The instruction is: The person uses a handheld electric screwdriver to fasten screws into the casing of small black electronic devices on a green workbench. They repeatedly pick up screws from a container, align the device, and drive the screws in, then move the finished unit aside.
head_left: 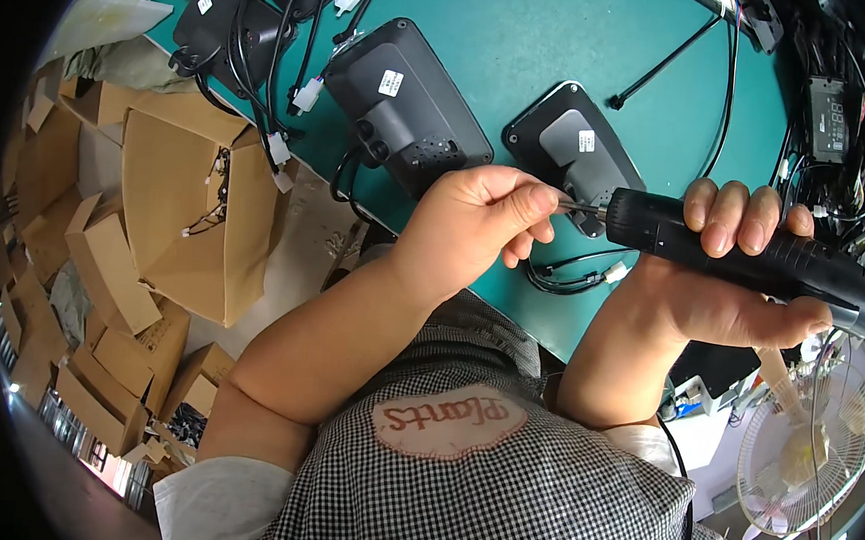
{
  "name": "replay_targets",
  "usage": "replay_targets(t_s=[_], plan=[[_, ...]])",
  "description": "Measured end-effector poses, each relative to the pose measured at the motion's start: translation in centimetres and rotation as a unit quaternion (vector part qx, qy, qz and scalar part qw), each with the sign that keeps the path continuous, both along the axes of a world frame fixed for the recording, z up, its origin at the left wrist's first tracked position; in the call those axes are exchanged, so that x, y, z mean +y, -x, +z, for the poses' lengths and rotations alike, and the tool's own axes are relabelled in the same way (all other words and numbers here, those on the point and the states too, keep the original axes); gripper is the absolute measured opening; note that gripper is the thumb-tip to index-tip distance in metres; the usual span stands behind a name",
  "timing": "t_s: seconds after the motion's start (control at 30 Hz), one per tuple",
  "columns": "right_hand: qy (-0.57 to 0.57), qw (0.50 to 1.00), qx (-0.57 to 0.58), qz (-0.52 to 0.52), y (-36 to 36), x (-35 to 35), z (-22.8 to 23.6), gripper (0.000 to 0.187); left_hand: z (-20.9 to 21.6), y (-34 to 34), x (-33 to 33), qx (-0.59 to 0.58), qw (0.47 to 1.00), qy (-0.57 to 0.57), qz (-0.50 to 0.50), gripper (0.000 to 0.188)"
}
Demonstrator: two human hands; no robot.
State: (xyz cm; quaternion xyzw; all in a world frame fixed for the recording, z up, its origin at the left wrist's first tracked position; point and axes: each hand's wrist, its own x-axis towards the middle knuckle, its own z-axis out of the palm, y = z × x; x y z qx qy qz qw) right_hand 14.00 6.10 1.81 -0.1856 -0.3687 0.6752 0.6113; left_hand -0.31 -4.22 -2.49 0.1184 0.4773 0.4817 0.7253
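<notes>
Screwdriver (743, 270) in your right hand (693, 300), device housings (415, 93) on the table (529, 36) ahead of you, cardboard box (178, 207) off left, fan (801, 454) over right.

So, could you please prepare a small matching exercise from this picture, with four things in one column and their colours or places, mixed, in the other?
Things:
1. Screwdriver
2. Table top
3. Apron
4. Large cardboard box

Descriptions:
A. Covered in small dark and white checks
B. Brown and open, left of the person
C. Black, held in the right grip
D. Plain green

Right pairs: 1-C, 2-D, 3-A, 4-B
</notes>
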Motion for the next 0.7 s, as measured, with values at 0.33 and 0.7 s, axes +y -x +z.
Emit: replay_targets(t_s=[0.33, 0.7], plan=[[0.021, 0.996, 0.031, 0.079, 0.2, 0.6, 0.6, 0.062, -0.1, 0.6, 0.1, 0.149, 0.972, -0.183, -0.025, 0.023], [-0.075, 0.992, -0.018, 0.1, 0.6, 0.7, -1.0, 0.072, -0.3, 1.2, -1.6, 0.279, 0.957, 0.003, -0.08, 0.034]])
